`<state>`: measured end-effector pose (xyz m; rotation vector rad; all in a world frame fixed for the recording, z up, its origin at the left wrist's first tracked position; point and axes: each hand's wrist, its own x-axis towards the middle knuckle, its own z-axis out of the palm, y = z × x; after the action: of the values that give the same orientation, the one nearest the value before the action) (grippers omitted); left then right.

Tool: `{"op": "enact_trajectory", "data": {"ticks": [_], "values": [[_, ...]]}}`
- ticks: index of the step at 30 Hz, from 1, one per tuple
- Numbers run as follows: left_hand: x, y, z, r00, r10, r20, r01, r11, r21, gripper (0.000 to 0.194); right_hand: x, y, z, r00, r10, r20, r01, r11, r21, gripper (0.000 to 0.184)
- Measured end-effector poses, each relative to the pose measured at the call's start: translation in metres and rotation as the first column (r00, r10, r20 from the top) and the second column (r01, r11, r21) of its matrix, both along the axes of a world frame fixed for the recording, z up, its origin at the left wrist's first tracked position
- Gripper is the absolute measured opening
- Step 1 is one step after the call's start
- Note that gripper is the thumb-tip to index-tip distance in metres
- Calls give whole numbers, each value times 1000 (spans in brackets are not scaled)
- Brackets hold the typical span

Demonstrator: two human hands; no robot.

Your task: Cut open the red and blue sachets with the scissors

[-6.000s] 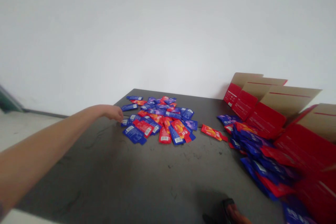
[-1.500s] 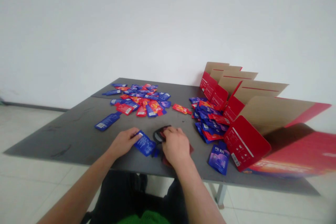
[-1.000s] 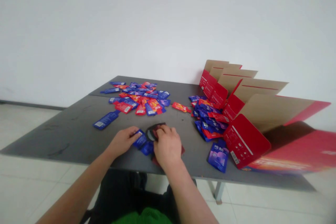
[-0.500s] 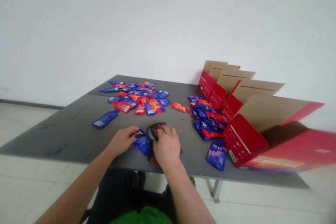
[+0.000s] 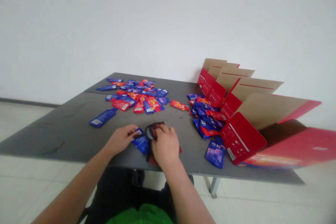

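Observation:
Near the table's front edge, my right hand [image 5: 165,146] is closed over a black and dark-red item [image 5: 150,133] with a grey, shiny rounded part; its kind is unclear, and my fingers cover much of it. My left hand [image 5: 122,139] lies just to the left, thumb and fingers pinched on a thin black strap-like end that seems to join that item. Beneath and between the hands a blue pouch [image 5: 141,144] lies on the table, partly covered. To the right, a single purple-blue pouch [image 5: 215,154] lies flat.
Red and blue pouches form a loose pile [image 5: 141,94] at the back of the dark table [image 5: 70,126]. A second pile [image 5: 207,117] lies against a row of open red cartons [image 5: 244,136] on the right. One blue pouch [image 5: 103,117] lies apart at left.
The whole view has shifted slightly, so things sit a little further left and up. Both hands keep nearly the same hold on the black and dark-red item.

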<state>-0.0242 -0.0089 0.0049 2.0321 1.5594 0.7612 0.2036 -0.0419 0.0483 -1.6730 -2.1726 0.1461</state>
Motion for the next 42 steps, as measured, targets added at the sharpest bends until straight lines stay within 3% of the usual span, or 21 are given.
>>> {"op": "enact_trajectory", "data": {"ticks": [4,8,10,12,15,19,22,26,28,30,32,34,36,42], "values": [[1,-1,5,996,-78,31,78,997,10,25,-41,-14,-14,987,153,-52,-154,988,-8,20],[4,1,2,1000,19,25,-18,999,-32,29,-1,-16,-22,993,108,-39,-111,991,-77,19],[4,1,-1,999,39,14,-39,999,-34,30,25,-9,-16,999,54,4,-53,993,-109,19],[3,1,-3,999,46,12,-45,998,-34,30,30,-4,-7,1000,3,30,0,995,-98,20],[0,0,-1,999,-14,32,14,1000,-2,27,-2,-5,-2,999,38,-2,-38,999,-13,22],[0,0,3,997,-51,58,53,998,-37,28,-38,-16,-13,986,164,-6,-164,985,-51,19],[3,0,1,999,25,47,-23,998,-54,29,-9,-21,-20,994,111,-18,-112,990,-88,20],[3,1,-2,999,35,26,-34,998,-48,31,35,-15,-8,999,-19,41,24,992,-123,21],[3,0,0,999,31,27,-30,999,-39,31,25,-14,0,999,-39,28,41,996,-77,21],[2,0,3,999,-22,44,23,1000,-11,30,-2,-15,1,1000,15,-15,-15,1000,-9,22],[1,0,4,995,-73,63,74,997,-12,30,-29,-18,-4,995,102,-18,-102,995,-7,21],[1,0,4,996,-52,72,55,998,-40,30,-37,-23,-11,989,145,-3,-145,988,-48,20],[2,0,0,998,8,64,-5,998,-55,30,-21,-26,-17,993,115,9,-114,989,-89,20],[3,0,-5,999,45,-7,-45,999,-29,31,75,-22,-18,996,-81,40,86,988,-128,21]]}}
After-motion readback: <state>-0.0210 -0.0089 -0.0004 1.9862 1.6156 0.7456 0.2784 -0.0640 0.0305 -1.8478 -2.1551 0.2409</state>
